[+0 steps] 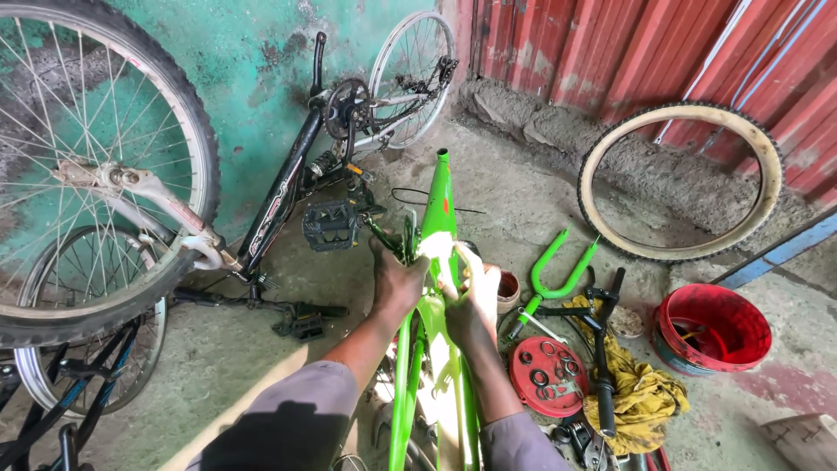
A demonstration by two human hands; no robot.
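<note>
A bright green bicycle frame [438, 202] stands upright in front of me, its tubes running down between my arms. My left hand [397, 283] grips the frame from the left near the crank, just below a black pedal [331, 224]. My right hand [473, 301] clasps the frame from the right at the same height. Both hands are dirty with grease. A small cup-shaped part [508, 290] sits just right of my right hand.
A black bicycle [283, 196] lies upside down against the teal wall, and large spoked wheels [87, 166] are at left. On the concrete floor at right are a green fork [558, 270], a red lid with rings [547, 375], a yellow rag [641, 392], black handlebars [602, 349], a red bucket [711, 327] and a loose tyre [680, 179].
</note>
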